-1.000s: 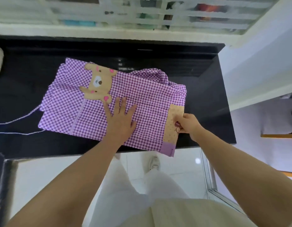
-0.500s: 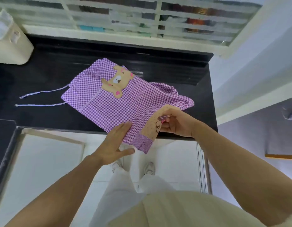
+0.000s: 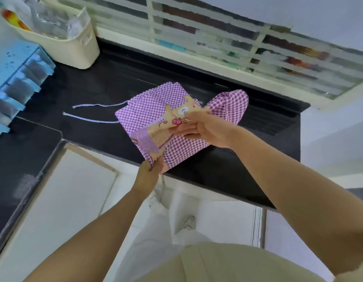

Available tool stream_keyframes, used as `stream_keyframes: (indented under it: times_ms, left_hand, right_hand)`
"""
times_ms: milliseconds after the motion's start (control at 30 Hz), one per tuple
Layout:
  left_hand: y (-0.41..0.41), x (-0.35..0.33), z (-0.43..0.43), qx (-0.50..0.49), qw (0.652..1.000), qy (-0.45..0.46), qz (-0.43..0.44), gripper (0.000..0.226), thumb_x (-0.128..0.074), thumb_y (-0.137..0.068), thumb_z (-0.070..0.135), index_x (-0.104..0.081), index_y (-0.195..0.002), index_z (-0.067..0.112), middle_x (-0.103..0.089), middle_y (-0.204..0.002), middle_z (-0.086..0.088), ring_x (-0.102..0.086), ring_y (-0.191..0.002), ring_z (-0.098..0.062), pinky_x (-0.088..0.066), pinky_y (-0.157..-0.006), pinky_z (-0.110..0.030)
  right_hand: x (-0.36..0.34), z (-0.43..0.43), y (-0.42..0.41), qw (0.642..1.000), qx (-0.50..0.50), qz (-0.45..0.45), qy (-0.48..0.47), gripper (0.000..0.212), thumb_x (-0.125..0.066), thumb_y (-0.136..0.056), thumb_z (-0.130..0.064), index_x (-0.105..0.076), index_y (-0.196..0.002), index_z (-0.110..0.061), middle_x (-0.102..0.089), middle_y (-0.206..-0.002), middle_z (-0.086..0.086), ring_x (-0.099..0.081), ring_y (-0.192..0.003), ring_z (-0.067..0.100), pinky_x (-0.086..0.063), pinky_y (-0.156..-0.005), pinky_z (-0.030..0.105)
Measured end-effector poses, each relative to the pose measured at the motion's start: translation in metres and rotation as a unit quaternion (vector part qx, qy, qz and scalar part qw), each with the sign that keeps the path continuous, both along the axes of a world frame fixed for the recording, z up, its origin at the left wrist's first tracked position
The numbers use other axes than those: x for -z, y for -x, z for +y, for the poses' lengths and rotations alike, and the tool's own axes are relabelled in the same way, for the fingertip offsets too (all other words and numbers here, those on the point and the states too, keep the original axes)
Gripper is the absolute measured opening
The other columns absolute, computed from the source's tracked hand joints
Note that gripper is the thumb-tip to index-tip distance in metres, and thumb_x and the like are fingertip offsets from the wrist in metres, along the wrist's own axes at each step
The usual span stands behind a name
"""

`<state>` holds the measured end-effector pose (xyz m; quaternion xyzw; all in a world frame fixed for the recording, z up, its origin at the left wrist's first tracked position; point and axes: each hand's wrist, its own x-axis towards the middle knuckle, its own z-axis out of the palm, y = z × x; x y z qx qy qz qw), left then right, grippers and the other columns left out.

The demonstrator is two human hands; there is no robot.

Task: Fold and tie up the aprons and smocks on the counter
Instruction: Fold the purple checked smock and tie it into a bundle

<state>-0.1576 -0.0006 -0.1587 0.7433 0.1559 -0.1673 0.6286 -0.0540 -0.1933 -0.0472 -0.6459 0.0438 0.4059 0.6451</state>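
A purple gingham smock [image 3: 148, 110] with a tan bear patch lies partly folded on the black counter [image 3: 91, 88]. My right hand [image 3: 203, 129] pinches its tan-trimmed edge and holds it over the bear patch, folded toward the left. My left hand [image 3: 150, 169] grips the near corner of the smock at the counter's front edge. Two thin striped ties [image 3: 91, 111] trail out to the left on the counter. A loose lobe of the fabric bulges up behind my right hand.
A cream plastic basket [image 3: 74, 43] with clear bags stands at the back left. A blue drawer unit [image 3: 15, 82] sits at the far left. A barred window [image 3: 237, 43] runs behind the counter. White floor and my legs lie below the counter edge.
My right hand has carried the tan-trimmed edge leftward over the bear patch. My left hand left the flat fabric and took hold of the near corner. The view swung left.
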Motion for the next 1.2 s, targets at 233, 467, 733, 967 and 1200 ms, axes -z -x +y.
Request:
stream_keyframes:
  times_ms: [233, 467, 733, 967, 1200]
  left_hand:
    - [-0.048, 0.012, 0.036, -0.056, 0.989, 0.052, 0.126, 0.031, -0.04, -0.102, 0.036, -0.054, -0.119, 0.014, -0.063, -0.121, -0.005, -0.063, -0.103, -0.019, -0.049, -0.094, -0.031]
    - [-0.07, 0.025, 0.048, -0.068, 0.973, 0.089, 0.199, 0.065, -0.058, -0.09, 0.047, -0.036, -0.144, 0.018, -0.051, -0.14, -0.004, -0.053, -0.124, -0.026, -0.045, -0.103, -0.038]
    - [-0.086, 0.022, 0.044, -0.197, 0.936, 0.221, 0.191, 0.056, -0.077, -0.076, 0.026, -0.055, -0.127, 0.018, -0.068, -0.118, -0.003, -0.065, -0.109, -0.026, -0.051, -0.096, -0.047]
    - [-0.073, 0.009, 0.038, -0.178, 0.942, 0.228, 0.172, 0.02, -0.057, -0.093, 0.004, -0.061, -0.11, 0.014, -0.071, -0.105, -0.004, -0.067, -0.102, -0.024, -0.054, -0.083, -0.034]
    - [-0.073, 0.004, 0.033, -0.2, 0.932, 0.26, 0.152, 0.024, -0.053, -0.095, 0.004, -0.061, -0.114, 0.016, -0.073, -0.107, -0.002, -0.068, -0.102, -0.024, -0.055, -0.08, -0.032]
  right_hand:
    - [0.034, 0.014, -0.069, 0.962, 0.107, -0.148, 0.203, 0.021, -0.054, -0.097, -0.016, -0.064, -0.115, -0.023, -0.062, -0.126, -0.004, -0.058, -0.116, 0.013, -0.043, -0.104, 0.037]
    - [0.094, -0.039, -0.077, 0.945, 0.076, -0.028, 0.317, 0.066, -0.061, -0.092, -0.024, -0.03, -0.149, -0.013, -0.045, -0.143, 0.005, -0.048, -0.128, 0.025, -0.04, -0.096, 0.036]
    - [0.088, -0.019, -0.123, 0.924, 0.005, -0.13, 0.36, 0.078, -0.062, -0.093, -0.03, -0.016, -0.155, -0.016, -0.02, -0.16, 0.009, -0.03, -0.142, 0.029, -0.027, -0.117, 0.049]
    - [0.087, -0.024, -0.14, 0.949, -0.074, -0.012, 0.307, 0.092, -0.069, -0.086, -0.036, -0.01, -0.155, -0.021, -0.034, -0.154, 0.009, -0.04, -0.136, 0.032, -0.032, -0.113, 0.052]
    - [0.091, -0.051, -0.134, 0.968, -0.088, 0.096, 0.213, 0.073, -0.075, -0.079, -0.025, -0.038, -0.142, -0.021, -0.056, -0.13, 0.001, -0.056, -0.106, 0.017, -0.036, -0.108, 0.048]
